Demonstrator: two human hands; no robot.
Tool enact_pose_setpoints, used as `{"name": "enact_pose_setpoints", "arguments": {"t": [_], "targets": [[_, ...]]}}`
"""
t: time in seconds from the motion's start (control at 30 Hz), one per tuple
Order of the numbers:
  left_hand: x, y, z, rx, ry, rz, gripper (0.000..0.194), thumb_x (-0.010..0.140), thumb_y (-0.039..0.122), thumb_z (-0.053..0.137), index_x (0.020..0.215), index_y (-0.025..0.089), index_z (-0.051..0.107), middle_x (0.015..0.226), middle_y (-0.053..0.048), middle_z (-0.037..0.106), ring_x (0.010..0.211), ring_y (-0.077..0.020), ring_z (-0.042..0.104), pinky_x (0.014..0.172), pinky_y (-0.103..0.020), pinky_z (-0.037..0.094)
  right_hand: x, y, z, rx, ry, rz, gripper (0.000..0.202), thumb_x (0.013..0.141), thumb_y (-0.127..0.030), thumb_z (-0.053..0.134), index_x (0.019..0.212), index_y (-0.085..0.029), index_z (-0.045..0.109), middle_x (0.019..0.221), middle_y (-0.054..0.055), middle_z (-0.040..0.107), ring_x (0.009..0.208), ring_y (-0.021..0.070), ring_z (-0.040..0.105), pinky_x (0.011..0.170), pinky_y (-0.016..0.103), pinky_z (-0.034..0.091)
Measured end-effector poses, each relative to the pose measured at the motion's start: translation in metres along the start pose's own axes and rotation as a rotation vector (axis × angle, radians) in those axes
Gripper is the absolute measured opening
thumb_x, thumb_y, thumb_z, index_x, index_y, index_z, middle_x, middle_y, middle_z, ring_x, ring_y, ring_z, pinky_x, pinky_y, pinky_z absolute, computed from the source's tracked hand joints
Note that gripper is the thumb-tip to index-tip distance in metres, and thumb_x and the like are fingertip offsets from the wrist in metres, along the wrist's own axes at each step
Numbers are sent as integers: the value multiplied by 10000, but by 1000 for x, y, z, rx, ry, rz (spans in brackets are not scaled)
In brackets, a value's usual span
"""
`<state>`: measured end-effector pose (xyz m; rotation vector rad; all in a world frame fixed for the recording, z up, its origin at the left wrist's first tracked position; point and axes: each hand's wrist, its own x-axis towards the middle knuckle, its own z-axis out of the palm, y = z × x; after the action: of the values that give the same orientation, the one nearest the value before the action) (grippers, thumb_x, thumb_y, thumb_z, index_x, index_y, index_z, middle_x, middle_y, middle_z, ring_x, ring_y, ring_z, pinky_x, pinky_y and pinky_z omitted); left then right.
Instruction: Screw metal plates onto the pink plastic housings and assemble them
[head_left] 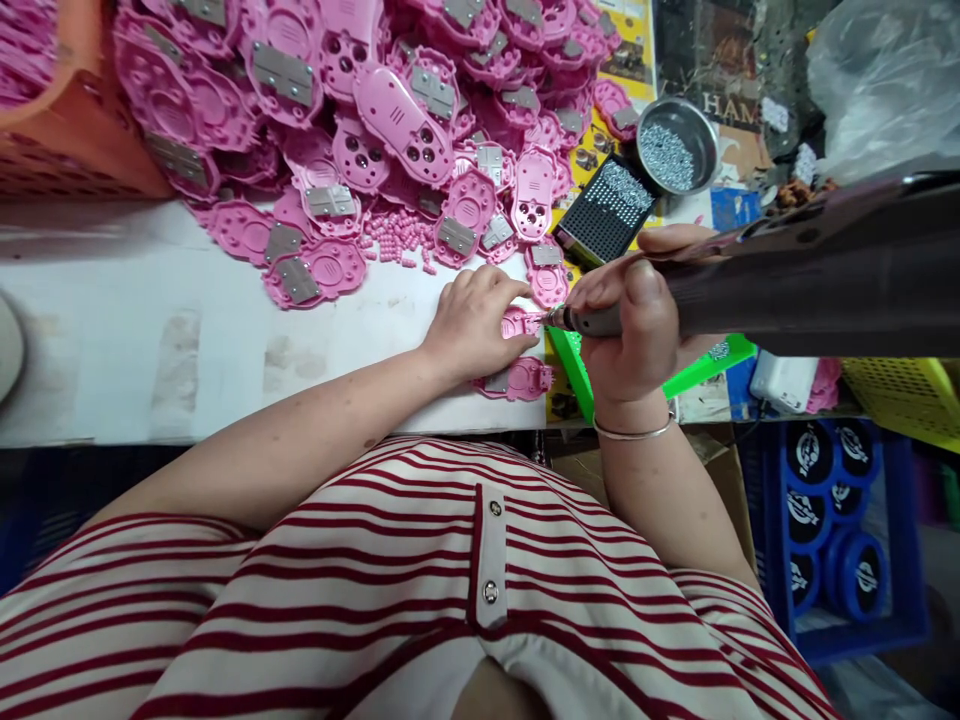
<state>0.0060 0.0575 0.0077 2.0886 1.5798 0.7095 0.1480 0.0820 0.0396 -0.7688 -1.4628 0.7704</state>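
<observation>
On the white tabletop, my left hand (474, 325) has its thumb and fingers closed around a small pink plastic casing (517, 322), which the hand partly covers. My right hand (634, 330) is wrapped round a dark power screwdriver (795, 300) lying almost level. Its bit points left and meets the right end of the casing; whether a screw sits at the tip is too small to tell. Just below my left hand lies another pink casing (525, 379) with a metal plate. One more plated casing (547, 272) rests above the bit.
A large heap of pink casings (405, 120) fills the back, with small pink pegs (397, 238) before it. An orange basket (90, 130) stands left. Rightward are a black perforated tray (592, 225), a metal bowl (709, 140) of screws, a green tray (576, 375) and a blue crate (904, 560).
</observation>
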Motion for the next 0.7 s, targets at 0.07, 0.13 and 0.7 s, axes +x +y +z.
{"name": "enact_pose_setpoints", "arguments": {"t": [0.07, 0.13, 0.7], "targets": [[-2, -3, 1, -52, 58, 43, 433, 756, 412, 772, 1155, 264, 689, 1227, -55, 593, 1155, -267, 503, 1005, -415, 380, 2, -11, 4, 67, 98, -92, 242, 859, -519, 589, 1011, -333, 562, 778, -31, 504, 487, 89, 502, 471, 305, 474], [-2, -5, 2, -90, 94, 95, 261, 785, 409, 762, 1016, 290, 749, 1248, -28, 609, 1166, -254, 503, 1027, -423, 359, 3, -22, 7, 89, 120, -103, 211, 866, -492, 598, 1017, -352, 553, 720, -47, 477, 481, 94, 519, 497, 305, 499], [2, -2, -10, -122, -50, 85, 115, 780, 397, 778, 777, 285, 755, 1305, 6, 615, 1194, -238, 505, 1054, -411, 315, 10, -34, 12, 191, 109, -172, 166, 867, -428, 603, 945, -310, 515, 496, -106, 347, 348, 106, 376, 366, 262, 393]]}}
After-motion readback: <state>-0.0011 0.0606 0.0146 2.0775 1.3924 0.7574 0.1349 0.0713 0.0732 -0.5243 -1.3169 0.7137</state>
